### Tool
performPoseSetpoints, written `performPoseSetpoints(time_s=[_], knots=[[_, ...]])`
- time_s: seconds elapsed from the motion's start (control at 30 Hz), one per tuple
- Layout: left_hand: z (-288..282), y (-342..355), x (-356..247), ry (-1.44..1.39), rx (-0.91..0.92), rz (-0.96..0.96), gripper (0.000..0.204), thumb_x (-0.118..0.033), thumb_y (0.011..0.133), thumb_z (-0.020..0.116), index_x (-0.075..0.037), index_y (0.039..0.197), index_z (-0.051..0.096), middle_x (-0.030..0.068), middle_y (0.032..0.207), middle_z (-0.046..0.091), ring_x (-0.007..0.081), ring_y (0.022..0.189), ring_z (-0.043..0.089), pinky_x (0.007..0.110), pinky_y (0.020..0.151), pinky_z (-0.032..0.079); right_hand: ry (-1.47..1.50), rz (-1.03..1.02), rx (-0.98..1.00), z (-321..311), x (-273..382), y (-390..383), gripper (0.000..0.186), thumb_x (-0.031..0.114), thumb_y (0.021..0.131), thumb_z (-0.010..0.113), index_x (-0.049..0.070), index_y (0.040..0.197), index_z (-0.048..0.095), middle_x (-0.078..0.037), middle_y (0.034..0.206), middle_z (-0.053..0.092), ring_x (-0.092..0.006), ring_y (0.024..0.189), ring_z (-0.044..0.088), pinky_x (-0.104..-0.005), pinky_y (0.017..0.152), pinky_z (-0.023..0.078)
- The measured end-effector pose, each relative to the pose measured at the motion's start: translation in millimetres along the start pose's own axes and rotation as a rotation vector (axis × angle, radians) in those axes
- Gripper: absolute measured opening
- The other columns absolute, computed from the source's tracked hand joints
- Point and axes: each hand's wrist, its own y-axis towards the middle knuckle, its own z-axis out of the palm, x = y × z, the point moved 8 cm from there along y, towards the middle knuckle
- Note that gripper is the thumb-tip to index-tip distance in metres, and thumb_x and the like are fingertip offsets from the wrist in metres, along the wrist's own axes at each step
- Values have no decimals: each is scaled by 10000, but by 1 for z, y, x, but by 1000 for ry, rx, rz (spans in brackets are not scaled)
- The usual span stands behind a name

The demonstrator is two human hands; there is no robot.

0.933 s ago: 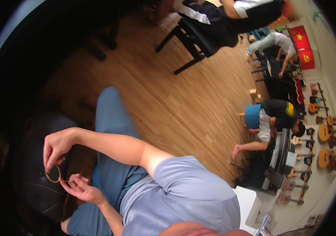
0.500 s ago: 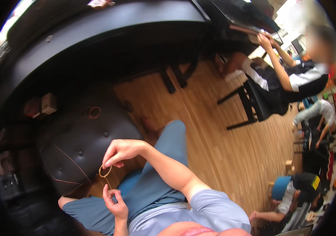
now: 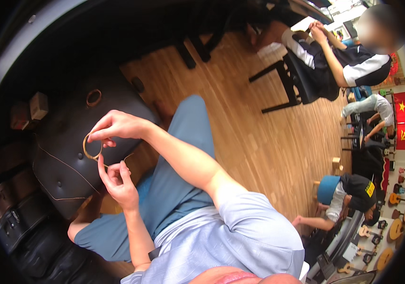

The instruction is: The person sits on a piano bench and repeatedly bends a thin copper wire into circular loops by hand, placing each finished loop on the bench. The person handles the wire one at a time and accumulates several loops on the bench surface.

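Note:
A thin, yellowish-brown coil of cord or wire forms a small ring above the black padded stool. My right hand pinches the ring's upper edge between thumb and fingers. Below it, my left hand has its forefinger tip against the ring's lower edge. From there the loose tail of the cord runs across the left fingers and past the thumb, where they hold it. Another brown coil lies on the tufted stool top. A long thin strand is stretched over the stool's near side.
Two small boxes sit at the stool's left. Dark cases stand at the lower left. Across the wood floor, a person sits on a black chair; others are farther right, near a blue stool and hanging guitars.
Both hands and the ring have shifted left and upward in the picture, as the whole view also moved. The left forefinger has come up to the ring's lower edge.

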Motion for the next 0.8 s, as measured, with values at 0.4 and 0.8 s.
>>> performPoseSetpoints(time_s=[0.4, 0.8], knots=[[-51, -100, 33, 90, -60, -186, 499, -27, 1037, 526, 23, 1501, 349, 79, 1003, 623, 155, 966, 616, 314, 962, 492, -123, 97, 410, 32, -19, -14, 273, 243, 926, 756, 10, 1065, 777, -44, 674, 684, -90, 597, 619, -244, 579, 506], [-64, 40, -74, 605, 40, 376, 148, 45, 942, 645, 28, 1074, 711, 138, 1169, 653, 260, 1117, 630, 343, 979, 487, 264, -123, 19, 12, 13, -5, 292, 261, 1061, 553, -6, 1121, 654, -84, 791, 702, -142, 722, 689, -276, 714, 565]])
